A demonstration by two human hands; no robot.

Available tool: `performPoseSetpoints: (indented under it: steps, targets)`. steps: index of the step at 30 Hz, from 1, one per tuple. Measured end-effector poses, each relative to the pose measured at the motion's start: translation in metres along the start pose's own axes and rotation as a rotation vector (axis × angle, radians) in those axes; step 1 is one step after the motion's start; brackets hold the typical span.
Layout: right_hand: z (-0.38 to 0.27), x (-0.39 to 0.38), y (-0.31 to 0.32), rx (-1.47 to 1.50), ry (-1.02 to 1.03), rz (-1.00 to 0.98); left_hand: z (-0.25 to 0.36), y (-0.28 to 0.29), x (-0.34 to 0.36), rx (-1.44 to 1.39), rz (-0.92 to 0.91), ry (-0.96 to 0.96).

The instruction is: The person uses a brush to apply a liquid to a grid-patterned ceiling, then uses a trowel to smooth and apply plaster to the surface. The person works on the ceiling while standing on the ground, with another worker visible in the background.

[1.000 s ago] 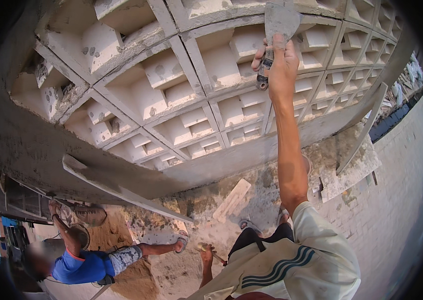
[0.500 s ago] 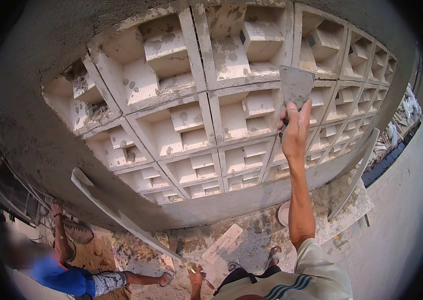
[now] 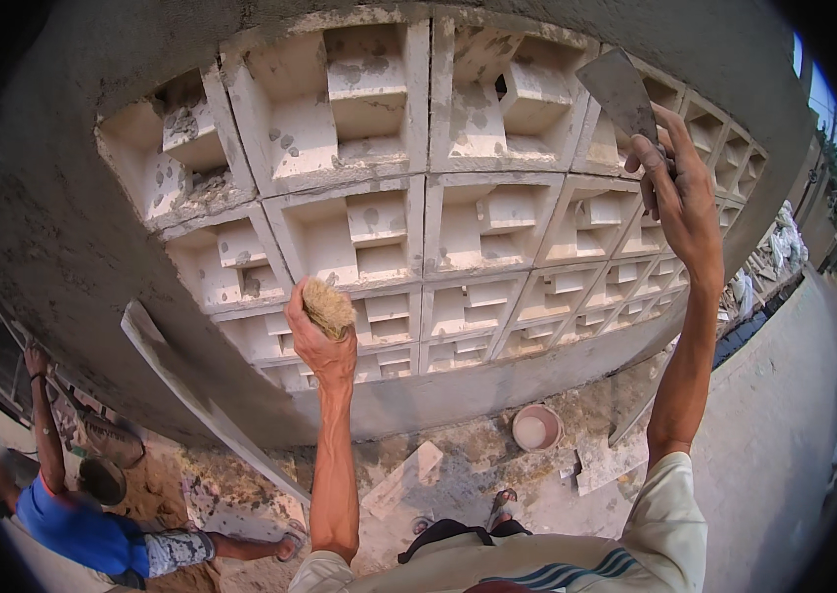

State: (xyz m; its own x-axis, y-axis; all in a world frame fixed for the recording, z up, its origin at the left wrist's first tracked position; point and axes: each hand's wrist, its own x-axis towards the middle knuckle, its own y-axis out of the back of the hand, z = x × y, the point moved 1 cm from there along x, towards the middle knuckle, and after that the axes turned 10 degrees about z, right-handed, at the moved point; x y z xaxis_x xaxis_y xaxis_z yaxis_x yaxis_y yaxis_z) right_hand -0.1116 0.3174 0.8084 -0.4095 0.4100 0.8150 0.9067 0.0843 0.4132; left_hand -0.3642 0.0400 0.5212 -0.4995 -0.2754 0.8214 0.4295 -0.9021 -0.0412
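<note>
A wall of pale concrete breeze blocks (image 3: 376, 234), spotted with wet cement blotches, is framed by grey plaster (image 3: 72, 198). My left hand (image 3: 324, 346) is raised before the lower rows, wrapped round a tan, fibrous brush or pad (image 3: 328, 306). My right hand (image 3: 673, 198) is higher, at the upper right, gripping a wide, cement-smeared putty knife (image 3: 613, 87) with its blade angled up and left across the blocks. Whether the blade or the pad touches the wall, I cannot tell.
A co-worker in blue (image 3: 72, 524) is at lower left, arm raised. Long boards (image 3: 201, 395) lean on the wall. A pink bucket (image 3: 539, 427), a short plank (image 3: 403, 479) and sand (image 3: 146, 499) lie below. Debris (image 3: 779, 252) piles beyond a path (image 3: 764, 415) at right.
My left hand has risen from low by my body to the block wall with the pad. My right hand has moved rightward, tilting the knife. The view shows more plaster above.
</note>
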Motion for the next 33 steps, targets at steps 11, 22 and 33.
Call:
performPoseSetpoints:
  steps: [11,22,33]
  targets:
    - [-0.01,-0.015,-0.018,-0.384,0.31,-0.094,-0.02,-0.045,0.004,0.025,0.03,-0.107]
    - [-0.019,0.026,-0.054,-0.458,0.365,0.044,-0.014,-0.047,0.006,0.01,0.035,-0.116]
    - [-0.027,0.022,-0.064,-0.425,0.201,0.046,-0.015,-0.044,0.005,0.003,-0.004,-0.111]
